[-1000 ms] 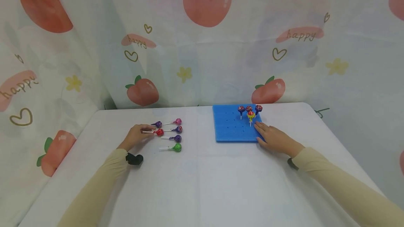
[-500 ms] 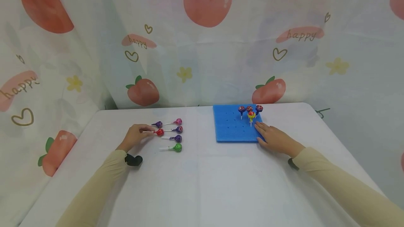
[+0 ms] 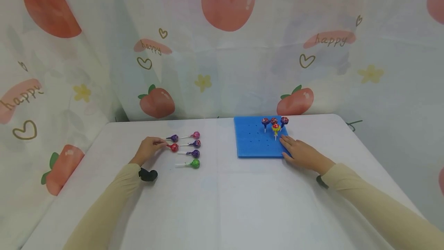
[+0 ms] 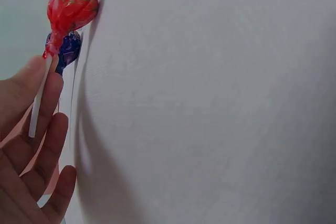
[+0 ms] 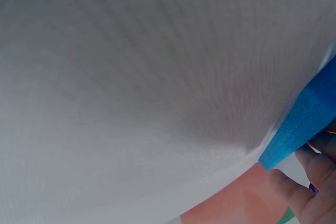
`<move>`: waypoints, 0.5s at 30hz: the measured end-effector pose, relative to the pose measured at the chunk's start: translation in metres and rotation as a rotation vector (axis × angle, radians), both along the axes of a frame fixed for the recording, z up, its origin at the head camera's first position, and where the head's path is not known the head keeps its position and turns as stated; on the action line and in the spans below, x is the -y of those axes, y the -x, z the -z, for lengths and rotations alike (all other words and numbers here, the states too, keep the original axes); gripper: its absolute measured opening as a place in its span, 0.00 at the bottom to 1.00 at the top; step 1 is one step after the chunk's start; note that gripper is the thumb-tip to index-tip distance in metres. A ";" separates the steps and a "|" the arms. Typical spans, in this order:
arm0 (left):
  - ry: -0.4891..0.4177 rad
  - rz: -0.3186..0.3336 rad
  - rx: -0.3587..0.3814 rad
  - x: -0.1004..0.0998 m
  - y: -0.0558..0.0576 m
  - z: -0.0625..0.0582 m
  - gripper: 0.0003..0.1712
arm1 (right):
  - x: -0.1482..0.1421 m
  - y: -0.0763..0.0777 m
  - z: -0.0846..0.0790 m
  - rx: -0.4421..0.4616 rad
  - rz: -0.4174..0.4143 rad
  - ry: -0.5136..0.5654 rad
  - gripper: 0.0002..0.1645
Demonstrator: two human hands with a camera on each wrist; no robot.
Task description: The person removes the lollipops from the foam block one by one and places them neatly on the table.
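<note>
My left hand (image 3: 148, 150) pinches the stick of a red-wrapped lollipop (image 3: 173, 147) between thumb and forefinger. In the left wrist view the red lollipop (image 4: 72, 6) shows its head up and its white stick (image 4: 38, 103) crossing the fingers. Around it on the table lie a purple lollipop (image 3: 174, 138), a pink one (image 3: 196, 135), two more dark purple ones and a green lollipop (image 3: 195, 163). My right hand (image 3: 303, 154) rests with extended fingers on the right edge of a blue foam board (image 3: 253, 150). The right wrist view shows only part of that board (image 5: 302, 124) and some fingertips.
Several lollipops stand upright in the board's back right part, one of them a yellow lollipop (image 3: 276, 127). Small holes dot the rest of its surface. Behind the white table (image 3: 218, 203) hangs a printed curtain (image 3: 222, 72).
My left fingers have shifted along the red lollipop's stick towards its head, and the stick is now hidden in the head view. My right hand and the board stay put.
</note>
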State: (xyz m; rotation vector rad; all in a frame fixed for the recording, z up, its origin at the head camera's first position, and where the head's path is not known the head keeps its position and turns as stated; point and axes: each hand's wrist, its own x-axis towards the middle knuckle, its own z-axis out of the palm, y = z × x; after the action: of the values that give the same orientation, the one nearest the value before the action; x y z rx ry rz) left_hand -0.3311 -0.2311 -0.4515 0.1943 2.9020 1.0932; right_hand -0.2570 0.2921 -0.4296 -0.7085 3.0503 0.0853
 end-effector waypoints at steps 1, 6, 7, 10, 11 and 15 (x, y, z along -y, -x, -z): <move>0.008 -0.002 0.000 -0.001 0.000 0.000 0.15 | 0.000 0.000 0.000 -0.001 -0.002 0.000 0.35; 0.041 -0.046 -0.003 -0.005 -0.001 0.002 0.14 | 0.000 0.000 0.001 -0.015 -0.016 0.004 0.34; 0.046 -0.056 -0.007 -0.006 -0.001 0.002 0.13 | -0.001 0.000 0.001 -0.016 -0.017 0.005 0.34; 0.042 -0.071 0.002 -0.008 -0.002 0.002 0.12 | 0.000 0.000 0.001 -0.013 -0.016 0.006 0.34; 0.038 -0.072 0.004 -0.008 -0.002 0.002 0.12 | 0.000 0.000 0.001 -0.012 -0.015 0.007 0.34; -0.002 -0.068 0.015 -0.008 -0.003 0.003 0.17 | -0.001 0.001 0.002 -0.015 -0.012 0.010 0.35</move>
State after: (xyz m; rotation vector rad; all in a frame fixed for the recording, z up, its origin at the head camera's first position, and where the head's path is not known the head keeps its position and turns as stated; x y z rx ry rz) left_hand -0.3282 -0.2231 -0.4544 0.0885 2.9143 1.1027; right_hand -0.2584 0.2931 -0.4315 -0.7295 3.0634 0.0756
